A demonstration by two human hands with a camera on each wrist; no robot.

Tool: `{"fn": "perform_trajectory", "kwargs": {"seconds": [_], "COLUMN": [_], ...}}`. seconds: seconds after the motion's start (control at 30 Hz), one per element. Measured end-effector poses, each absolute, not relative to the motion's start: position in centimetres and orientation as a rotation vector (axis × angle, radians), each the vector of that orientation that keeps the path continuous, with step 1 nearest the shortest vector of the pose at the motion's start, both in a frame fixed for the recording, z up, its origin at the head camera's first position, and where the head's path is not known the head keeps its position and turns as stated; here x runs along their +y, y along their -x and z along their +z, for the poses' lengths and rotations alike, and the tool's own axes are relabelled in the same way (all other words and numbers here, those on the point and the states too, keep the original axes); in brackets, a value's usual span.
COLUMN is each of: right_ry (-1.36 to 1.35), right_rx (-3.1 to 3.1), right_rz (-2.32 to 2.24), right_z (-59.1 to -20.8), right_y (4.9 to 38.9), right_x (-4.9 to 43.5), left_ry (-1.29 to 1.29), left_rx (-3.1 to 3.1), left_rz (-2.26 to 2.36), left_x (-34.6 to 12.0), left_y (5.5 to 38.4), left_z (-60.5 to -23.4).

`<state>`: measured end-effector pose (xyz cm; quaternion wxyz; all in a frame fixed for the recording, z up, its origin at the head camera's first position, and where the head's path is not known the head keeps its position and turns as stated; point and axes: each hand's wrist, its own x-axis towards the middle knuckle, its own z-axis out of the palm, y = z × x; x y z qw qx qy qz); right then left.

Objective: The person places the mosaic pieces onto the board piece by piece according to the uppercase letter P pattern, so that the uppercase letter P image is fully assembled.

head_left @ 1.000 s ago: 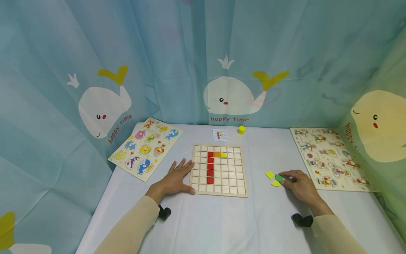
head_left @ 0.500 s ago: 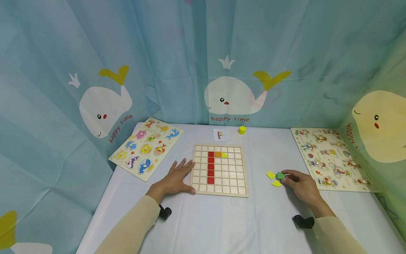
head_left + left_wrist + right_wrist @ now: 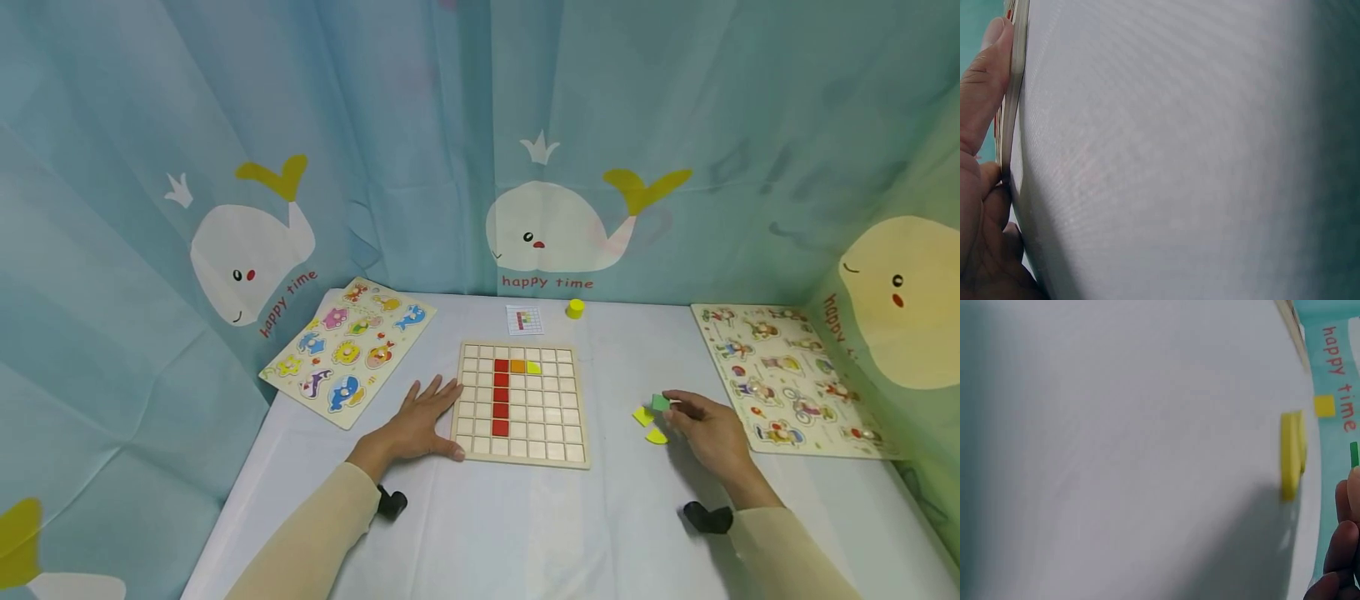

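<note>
My left hand (image 3: 418, 421) lies spread with straight fingers at the left edge of a wooden grid board (image 3: 553, 421). Its thumb (image 3: 986, 81) is against the board's side in the left wrist view. On the grid, several red tiles (image 3: 500, 396) form a column, with an orange tile (image 3: 518, 367) and a yellow tile (image 3: 533, 368) beside its top. Over to the right, my right hand (image 3: 708, 429) pinches a green tile (image 3: 660, 402) between thumb and fingers. A yellow square tile (image 3: 642, 416) and a yellow rounded tile (image 3: 657, 437) lie just left of it on the cloth.
Behind the board are a small pattern card (image 3: 524, 321) and a yellow cylinder (image 3: 575, 309). A sea-animal puzzle board (image 3: 330, 367) lies at the left, a figure puzzle board (image 3: 772, 367) at the right. A whale-print curtain (image 3: 420, 167) surrounds the table.
The right hand has raised the green tile from among the yellow tiles and tilted its face up, moving it slightly away from me. The left hand has stayed at the board.
</note>
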<state>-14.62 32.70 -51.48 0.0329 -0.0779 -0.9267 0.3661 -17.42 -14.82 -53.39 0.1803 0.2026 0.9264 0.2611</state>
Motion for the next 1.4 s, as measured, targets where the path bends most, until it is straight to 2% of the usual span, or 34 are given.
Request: {"fn": "perform_trajectory", "kwargs": {"seconds": [0.63,1.1,1.4], "right_ry": [0.220,0.087,-0.058], "right_rx": [-2.686,-2.704,-2.752], "right_rz": [1.337,1.498,1.542], "right_z": [-49.6,-50.0,-51.2], "right_y": [18.2,19.3,19.4], "right_x": [24.3,18.4,16.4], "left_ry": [-0.602,-0.572,-0.567], "left_rx": [2.635,2.636,2.641], "left_rz": [0.705,0.701,0.700], "left_x": [-14.8,-14.6,-14.7], "left_y": [17.5,17.6,17.5], "left_z": [-53.5,-53.5,-53.6]}}
